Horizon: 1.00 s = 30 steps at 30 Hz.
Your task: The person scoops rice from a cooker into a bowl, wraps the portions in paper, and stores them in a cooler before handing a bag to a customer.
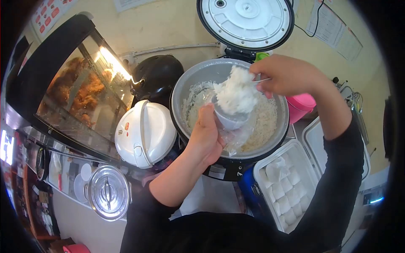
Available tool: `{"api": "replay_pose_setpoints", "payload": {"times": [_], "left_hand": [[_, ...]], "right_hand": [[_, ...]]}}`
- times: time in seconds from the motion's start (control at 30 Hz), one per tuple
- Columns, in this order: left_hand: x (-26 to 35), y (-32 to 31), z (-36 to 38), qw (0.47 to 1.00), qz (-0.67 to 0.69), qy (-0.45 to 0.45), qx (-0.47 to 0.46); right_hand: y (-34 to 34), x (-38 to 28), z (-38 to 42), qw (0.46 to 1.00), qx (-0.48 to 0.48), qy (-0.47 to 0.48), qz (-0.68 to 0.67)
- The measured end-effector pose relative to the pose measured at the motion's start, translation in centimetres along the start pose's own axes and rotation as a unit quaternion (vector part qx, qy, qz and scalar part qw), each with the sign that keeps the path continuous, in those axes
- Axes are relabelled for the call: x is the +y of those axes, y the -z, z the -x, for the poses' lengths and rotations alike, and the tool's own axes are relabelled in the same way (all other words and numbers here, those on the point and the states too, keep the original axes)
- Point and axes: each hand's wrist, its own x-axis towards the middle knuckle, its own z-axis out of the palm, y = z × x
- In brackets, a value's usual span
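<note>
The left hand point(207, 133) is closed round the side of a cup point(232, 121), its thumb near the cup's mouth, and comes in over the pot point(198, 72) from 7 o'clock. A clear bag point(244, 137) hangs crumpled against the cup and the hand, mostly toward the cup's 5 o'clock side. The right hand point(278, 76) reaches in from 2 o'clock, its fingers pinched on the thin handle of a spoon point(263, 80); the spoon's head can't be seen behind the lump

The lump point(237, 90) of white rice stands heaped at the cup's mouth and rises toward 12 o'clock, close to the right fingertips. More rice point(263, 130) lies in the pot below, loose over the bottom and clinging to the wall at 10 o'clock

Taking the pot as the dial, its raised lid point(246, 21) is at 12, and a pink tub point(301, 106) sits just beside it at 3. A blue box point(249, 187) stands open at 5, with rows of white packets point(288, 187) inside. The white cooker point(145, 134), shut, is near at 8, a black appliance point(159, 76) at 10. Farther out at 9 is a lit glass case point(99, 103) of browned food point(78, 95), and well apart at 8 lies a steel lid point(108, 193)
</note>
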Motion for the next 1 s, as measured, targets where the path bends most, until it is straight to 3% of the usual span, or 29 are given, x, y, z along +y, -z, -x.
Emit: {"api": "replay_pose_setpoints", "payload": {"times": [0.03, 0.13, 0.23, 0.37, 0.47, 0.53, 0.57, 0.6, 0.67, 0.7, 0.77, 1.0], "left_hand": [[0.1, -0.4, -0.1, 1.000, 0.016, 0.001, 0.004], [0.5, 0.6, -0.8, 0.999, 0.039, -0.004, -0.001], [1.5, 1.7, -0.8, 0.999, 0.017, -0.034, 0.015], [2.8, 3.7, 0.1, 0.993, -0.011, -0.117, 0.005], [3.8, 6.3, 2.4, 0.975, 0.002, -0.208, -0.074], [4.5, 7.4, 3.8, 0.978, -0.007, -0.208, 0.014], [4.9, 7.5, 4.4, 0.963, -0.083, -0.219, 0.131], [5.2, 8.4, 4.8, 0.966, -0.056, -0.224, 0.120], [5.9, 10.1, 5.3, 0.966, 0.001, -0.237, 0.100], [5.7, 8.5, 5.0, 0.946, 0.012, -0.270, 0.178], [6.5, 8.5, 4.8, 0.938, 0.000, -0.290, 0.188], [7.4, 8.8, 4.9, 0.939, -0.023, -0.293, 0.178]], "right_hand": [[-0.8, -0.7, 0.4, 0.995, 0.064, 0.013, 0.073], [-2.3, -1.2, 1.4, 0.980, 0.158, 0.007, 0.120], [-5.8, -2.1, 2.2, 0.966, 0.211, 0.086, 0.120], [-5.9, -0.9, -0.5, 0.951, 0.299, 0.054, 0.060], [-7.2, 2.9, -4.7, 0.978, 0.150, 0.014, 0.145], [-10.6, 4.0, -7.4, 0.986, -0.011, 0.014, 0.167], [-12.4, 3.8, -8.9, 0.972, -0.079, 0.012, 0.220], [-14.3, 3.5, -10.4, 0.951, -0.147, 0.012, 0.271], [-18.2, 3.9, -12.9, 0.955, -0.139, 0.054, 0.255], [-19.5, 4.0, -13.9, 0.955, -0.136, 0.084, 0.248], [-21.1, 3.9, -15.6, 0.952, -0.128, 0.146, 0.236], [-20.4, 3.0, -13.9, 0.917, -0.299, 0.181, 0.191]]}}
